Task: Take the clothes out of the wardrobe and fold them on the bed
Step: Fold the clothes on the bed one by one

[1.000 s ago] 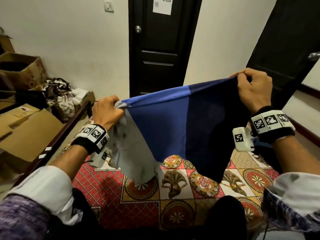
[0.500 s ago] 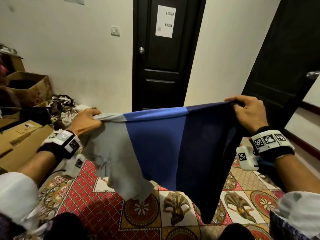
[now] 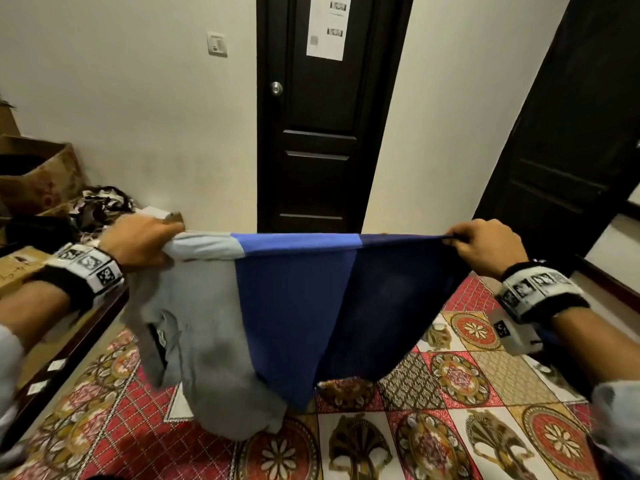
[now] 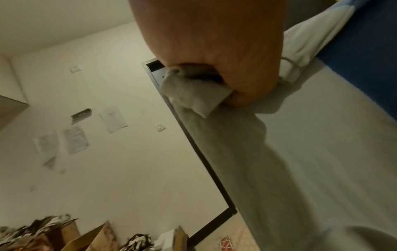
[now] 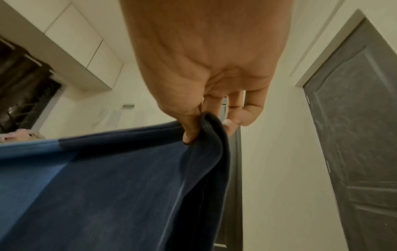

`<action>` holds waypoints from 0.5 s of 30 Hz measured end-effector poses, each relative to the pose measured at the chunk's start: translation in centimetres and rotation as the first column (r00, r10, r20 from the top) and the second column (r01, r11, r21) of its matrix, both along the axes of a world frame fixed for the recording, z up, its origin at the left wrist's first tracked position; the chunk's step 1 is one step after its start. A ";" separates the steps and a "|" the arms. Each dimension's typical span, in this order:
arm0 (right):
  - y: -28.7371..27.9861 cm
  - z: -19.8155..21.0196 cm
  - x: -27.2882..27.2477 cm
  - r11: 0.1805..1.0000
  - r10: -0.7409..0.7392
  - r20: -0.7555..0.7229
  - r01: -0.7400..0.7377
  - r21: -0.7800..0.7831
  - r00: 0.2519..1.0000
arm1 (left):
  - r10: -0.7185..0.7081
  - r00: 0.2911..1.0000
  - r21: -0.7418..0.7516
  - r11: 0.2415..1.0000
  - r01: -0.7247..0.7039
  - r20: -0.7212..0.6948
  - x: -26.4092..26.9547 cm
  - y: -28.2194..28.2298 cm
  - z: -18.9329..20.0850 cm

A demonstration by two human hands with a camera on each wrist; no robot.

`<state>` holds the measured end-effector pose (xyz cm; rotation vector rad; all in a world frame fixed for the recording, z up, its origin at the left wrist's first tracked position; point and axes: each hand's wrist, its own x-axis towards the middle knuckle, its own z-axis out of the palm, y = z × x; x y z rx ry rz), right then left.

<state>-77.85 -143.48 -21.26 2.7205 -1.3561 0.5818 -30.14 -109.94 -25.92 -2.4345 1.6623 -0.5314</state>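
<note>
A shirt (image 3: 294,306) in three bands, grey, mid blue and navy, hangs stretched between my two hands above the patterned bed cover (image 3: 450,427). My left hand (image 3: 138,242) grips its grey end in a fist; the left wrist view shows the grey cloth (image 4: 193,95) bunched under the curled fingers. My right hand (image 3: 485,244) pinches the navy end; in the right wrist view the thumb and fingers clamp the navy hem (image 5: 206,129). The grey part sags lowest, with its lower edge at or just above the cover.
Cardboard boxes (image 3: 38,174) and a heap of dark and white clothes (image 3: 100,202) lie to the left, beyond the bed's dark wooden edge (image 3: 86,337). A black door (image 3: 325,116) faces me and another dark door (image 3: 571,150) stands at the right.
Both hands have dropped and moved apart, so the shirt's top edge is now taut and level. The shirt hangs lower over the bed than before.
</note>
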 end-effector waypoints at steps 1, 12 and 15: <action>-0.6 0.6 1.2 1.000 -0.016 -0.007 0.016 -0.023 1.000 | 0.056 0.998 -0.017 0.998 -0.055 0.037 0.7 -0.9 1.3; -4.2 11.6 6.9 0.986 -0.091 0.475 0.145 -0.078 0.875 | 0.052 0.993 -0.574 0.819 0.018 0.106 7.6 -4.0 14.2; -2.7 9.5 4.8 0.991 -0.031 0.599 0.102 -0.084 0.800 | 0.004 0.995 -0.638 0.768 0.058 0.096 5.6 -2.0 12.2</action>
